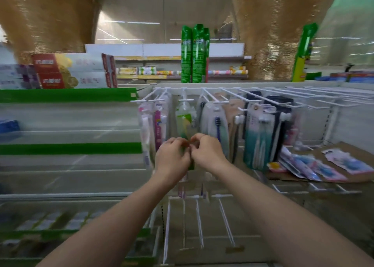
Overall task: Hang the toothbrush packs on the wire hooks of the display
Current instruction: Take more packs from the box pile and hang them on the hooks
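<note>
Two bare forearms reach forward into a shop display, and the left hand (172, 157) and right hand (208, 152) meet knuckle to knuckle at the middle of the view. Both grips are narrow, with fingers curled inward, and together they pinch something small and blurred at the lower part of a green toothbrush pack (185, 123); what exactly sits between the fingertips cannot be told. The pack rises straight up from the grips, its top hanging on a white wire hook (184, 99) above them. It is a clear plastic sleeve with a green and yellow card inside, its long axis vertical, top toward the hook and bottom hidden behind the hands. Just left of the grips hang a pink pack (159, 123) and a pale pack (144, 129); just right hangs a grey pack with a dark blue brush (216, 125), and farther right a teal pack (258, 137), all upright on the same row of hooks. Well to the right of the grips, several loose packs (315, 165) lie flat and overlapping on a sheet of cardboard (344, 145). Below the grips stand bare white wire prongs (199, 222).
</note>
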`<state>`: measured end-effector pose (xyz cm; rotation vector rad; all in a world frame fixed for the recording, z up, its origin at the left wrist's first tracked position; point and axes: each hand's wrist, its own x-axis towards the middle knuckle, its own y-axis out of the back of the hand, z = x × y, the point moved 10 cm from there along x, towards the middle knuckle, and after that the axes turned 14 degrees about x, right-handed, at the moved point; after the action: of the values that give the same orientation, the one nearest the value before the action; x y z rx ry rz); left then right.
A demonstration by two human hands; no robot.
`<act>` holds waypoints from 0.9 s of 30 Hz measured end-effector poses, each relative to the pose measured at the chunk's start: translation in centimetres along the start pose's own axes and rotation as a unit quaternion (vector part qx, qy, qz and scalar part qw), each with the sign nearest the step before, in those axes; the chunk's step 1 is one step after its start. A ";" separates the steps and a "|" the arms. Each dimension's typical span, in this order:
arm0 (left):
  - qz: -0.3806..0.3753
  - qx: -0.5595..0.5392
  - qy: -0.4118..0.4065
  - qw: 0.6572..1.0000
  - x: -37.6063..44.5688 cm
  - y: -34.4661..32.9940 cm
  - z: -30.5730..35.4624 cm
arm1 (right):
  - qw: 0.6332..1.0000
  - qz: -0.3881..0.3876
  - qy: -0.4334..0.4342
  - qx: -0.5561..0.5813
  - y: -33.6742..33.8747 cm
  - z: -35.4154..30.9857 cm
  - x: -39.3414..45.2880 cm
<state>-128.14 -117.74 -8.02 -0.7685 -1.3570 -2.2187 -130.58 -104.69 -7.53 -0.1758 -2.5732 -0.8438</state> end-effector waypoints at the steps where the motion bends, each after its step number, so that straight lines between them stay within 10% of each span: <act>1: -0.004 0.004 -0.007 1.000 -0.1 -0.7 1.2 | 1.000 -0.001 -0.001 -0.006 1.0 0.8 -0.4; 27: -0.175 0.007 -0.097 0.980 -5.6 -21.1 26.3 | 0.981 0.024 -0.122 -0.148 24.0 25.7 -6.7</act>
<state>-130.68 -84.60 -15.95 -0.8083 -1.7145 -2.4459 -127.71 -70.06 -16.22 -0.4535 -2.6374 -1.2538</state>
